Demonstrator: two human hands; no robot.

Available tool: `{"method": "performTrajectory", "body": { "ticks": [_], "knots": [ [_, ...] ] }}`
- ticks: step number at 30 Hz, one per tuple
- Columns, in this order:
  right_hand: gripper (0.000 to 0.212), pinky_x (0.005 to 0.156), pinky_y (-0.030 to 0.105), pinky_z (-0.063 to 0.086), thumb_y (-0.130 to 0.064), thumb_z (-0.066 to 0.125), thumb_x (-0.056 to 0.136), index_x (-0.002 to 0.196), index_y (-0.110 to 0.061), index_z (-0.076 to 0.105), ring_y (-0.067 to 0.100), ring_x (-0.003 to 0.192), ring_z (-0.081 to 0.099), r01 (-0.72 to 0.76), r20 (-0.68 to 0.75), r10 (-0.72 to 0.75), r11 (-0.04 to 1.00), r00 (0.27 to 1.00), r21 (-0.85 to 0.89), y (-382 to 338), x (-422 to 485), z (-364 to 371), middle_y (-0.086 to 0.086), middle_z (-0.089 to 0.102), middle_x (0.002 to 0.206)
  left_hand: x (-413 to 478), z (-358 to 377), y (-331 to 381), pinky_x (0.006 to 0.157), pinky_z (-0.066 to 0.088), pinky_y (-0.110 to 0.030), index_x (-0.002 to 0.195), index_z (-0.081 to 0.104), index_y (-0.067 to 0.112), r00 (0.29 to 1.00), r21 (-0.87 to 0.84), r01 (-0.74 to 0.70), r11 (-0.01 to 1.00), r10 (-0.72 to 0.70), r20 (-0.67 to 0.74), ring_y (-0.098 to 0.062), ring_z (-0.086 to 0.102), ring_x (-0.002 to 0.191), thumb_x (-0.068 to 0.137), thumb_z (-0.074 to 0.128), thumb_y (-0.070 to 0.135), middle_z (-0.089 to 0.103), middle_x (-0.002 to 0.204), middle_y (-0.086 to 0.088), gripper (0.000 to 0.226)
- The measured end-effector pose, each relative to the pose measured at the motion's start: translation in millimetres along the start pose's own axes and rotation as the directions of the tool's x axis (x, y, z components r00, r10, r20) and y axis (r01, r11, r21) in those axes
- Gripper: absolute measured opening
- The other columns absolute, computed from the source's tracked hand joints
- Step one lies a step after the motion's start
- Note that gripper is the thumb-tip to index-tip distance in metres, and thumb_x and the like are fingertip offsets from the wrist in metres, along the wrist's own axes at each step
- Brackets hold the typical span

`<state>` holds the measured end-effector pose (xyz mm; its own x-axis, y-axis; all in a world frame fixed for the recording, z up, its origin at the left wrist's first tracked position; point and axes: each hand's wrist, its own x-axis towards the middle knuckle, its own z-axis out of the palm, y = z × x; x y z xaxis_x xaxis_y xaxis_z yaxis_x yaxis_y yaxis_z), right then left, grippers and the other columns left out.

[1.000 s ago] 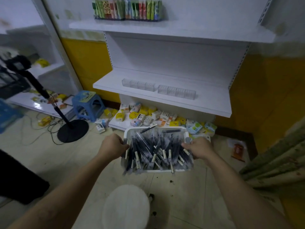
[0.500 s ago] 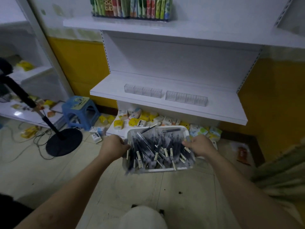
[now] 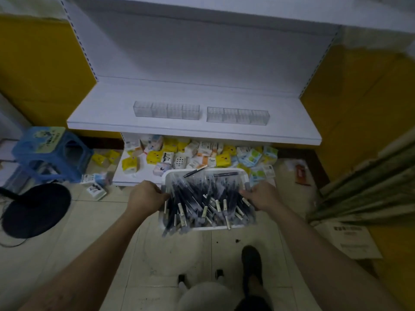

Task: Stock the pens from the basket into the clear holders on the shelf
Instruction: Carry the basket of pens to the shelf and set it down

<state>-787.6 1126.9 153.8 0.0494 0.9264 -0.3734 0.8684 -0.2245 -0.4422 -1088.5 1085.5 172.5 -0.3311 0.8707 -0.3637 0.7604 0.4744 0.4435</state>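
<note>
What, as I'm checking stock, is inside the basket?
A heap of dark pens with pale ends fills the basket; two lie by its far rim. The heap hides its floor, and the left hand and right hand cover its side rims.

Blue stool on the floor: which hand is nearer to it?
Left. The left hand grips the basket on the side facing the blue stool; the right hand grips its opposite rim, beyond the pens.

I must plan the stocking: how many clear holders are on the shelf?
2. The left holder and the right holder stand side by side on the shelf, a gap between them. Both look empty.
</note>
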Motion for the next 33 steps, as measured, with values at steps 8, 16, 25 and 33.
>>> {"method": "performTrajectory", "body": {
  "ticks": [8, 16, 25, 33],
  "knots": [
    [0.055, 0.05, 0.029, 0.025, -0.042, 0.052, 0.095, 0.05, -0.014, 0.039, 0.022, 0.048, 0.042, -0.027, 0.094, 0.019, 0.996, 0.995, 0.083, 63.4, 171.9, 42.2, 0.005, 0.04, 0.049, 124.4, 103.3, 59.5, 0.054, 0.039, -0.026, 0.074, 0.069, 0.001, 0.973, 0.014, 0.225, 0.974, -0.225, 0.044, -0.025, 0.062, 0.07, 0.086, 0.065, 0.03, 0.067, 0.07, -0.012, 0.031],
    [0.032, 0.06, 0.03, 0.037, -0.033, 0.054, 0.094, 0.079, -0.005, 0.061, 0.03, 0.073, 0.059, -0.253, 0.272, 0.208, 0.957, 0.94, 0.144, 145.0, 295.0, 165.6, 0.017, 0.061, 0.078, 262.0, 262.0, 28.1, 0.069, 0.044, -0.028, 0.084, 0.064, 0.009, 0.954, 0.035, 0.272, 0.962, -0.274, 0.125, -0.024, 0.058, 0.074, 0.089, 0.06, 0.027, 0.06, 0.07, -0.003, 0.019],
    [0.043, 0.06, 0.031, 0.029, -0.026, 0.056, 0.089, 0.052, -0.012, 0.039, 0.022, 0.059, 0.044, -0.301, 0.167, 0.271, 0.935, 0.948, 0.187, 193.1, 374.7, 313.5, 0.008, 0.041, 0.054, 370.2, 414.9, -70.6, 0.071, 0.051, -0.033, 0.088, 0.063, 0.004, 0.957, -0.119, 0.247, 0.962, -0.223, 0.185, -0.029, 0.065, 0.08, 0.087, 0.059, 0.03, 0.068, 0.08, -0.012, 0.027],
    [0.047, 0.058, 0.03, 0.03, -0.031, 0.055, 0.093, 0.054, -0.008, 0.044, 0.026, 0.053, 0.047, -0.06, -0.097, 0.086, 0.968, 0.992, 0.242, 173.8, 343.1, 318.3, 0.011, 0.048, 0.052, 335.4, 416.7, -103.2, 0.08, 0.056, -0.043, 0.094, 0.063, 0.006, 0.986, -0.372, 0.142, 0.917, -0.162, -0.022, -0.031, 0.064, 0.083, 0.084, 0.061, 0.026, 0.067, 0.087, -0.014, 0.023]
  ]
}}
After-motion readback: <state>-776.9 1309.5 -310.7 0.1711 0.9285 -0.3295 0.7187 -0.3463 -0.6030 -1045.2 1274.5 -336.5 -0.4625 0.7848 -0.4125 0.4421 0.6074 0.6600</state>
